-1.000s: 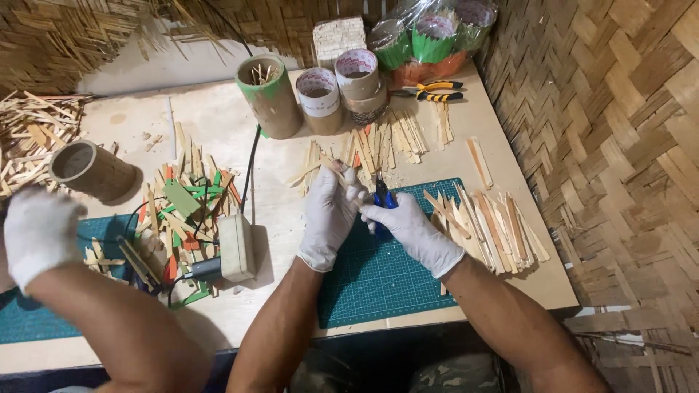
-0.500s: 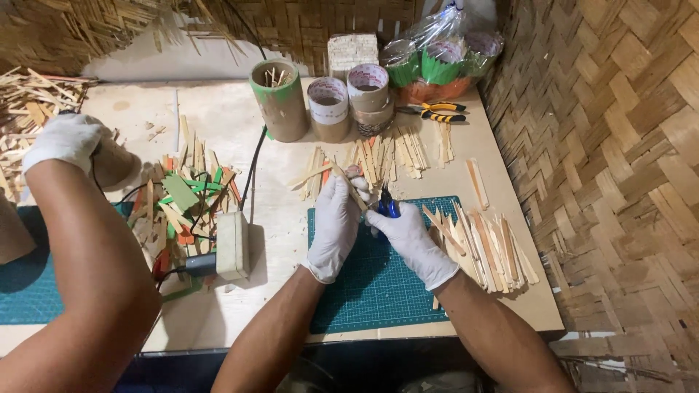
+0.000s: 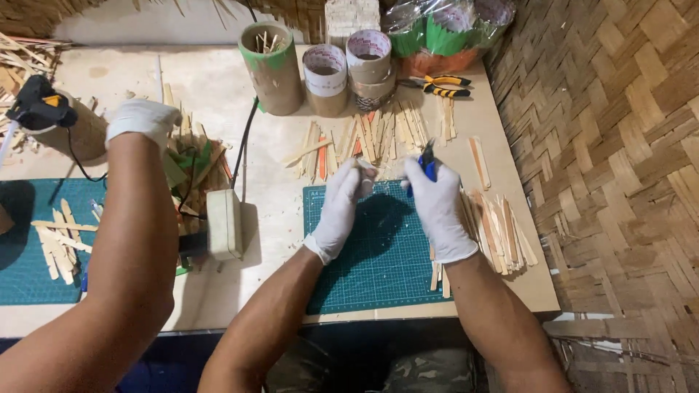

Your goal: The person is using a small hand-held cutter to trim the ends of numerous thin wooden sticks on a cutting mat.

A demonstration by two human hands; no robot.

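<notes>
Hands meet over the upper edge of the green cutting mat (image 3: 378, 255), as they did a second ago; their position relative to each other is nearly unchanged, so the work on the small piece between them is judged to be continuing, not finished. The main change lies to the left: a co-worker's gloved hand (image 3: 142, 120) (a separate person, arm entering from the bottom left) was low over the second mat a second ago, then moved up toward the cardboard tube, and now rests above the heap of coloured sticks (image 3: 193, 164).

Left hand (image 3: 342, 207): gloved, fingers curled closed around a small pale stick piece (image 3: 366, 171) held at the fingertips. The piece sits just above the mat's top edge, close to the right hand.

Right hand (image 3: 437, 207): gloved, closed around the blue-handled cutter (image 3: 427, 161); only the handle end shows above the fist. Whether the tool's tip touches the piece cannot be told, since the fingers hide the contact point.

Surroundings: loose wooden sticks (image 3: 364, 138) lie fanned on the table beyond the hands; a second pile (image 3: 499, 229) lies just right of the mat, beside the right wrist. Tape rolls (image 3: 368, 62) and a cardboard tube (image 3: 271, 69) stand at the far edge, with yellow-handled pliers (image 3: 437, 86) near them. A glue gun (image 3: 40, 105) rests on a tube at far left.
</notes>
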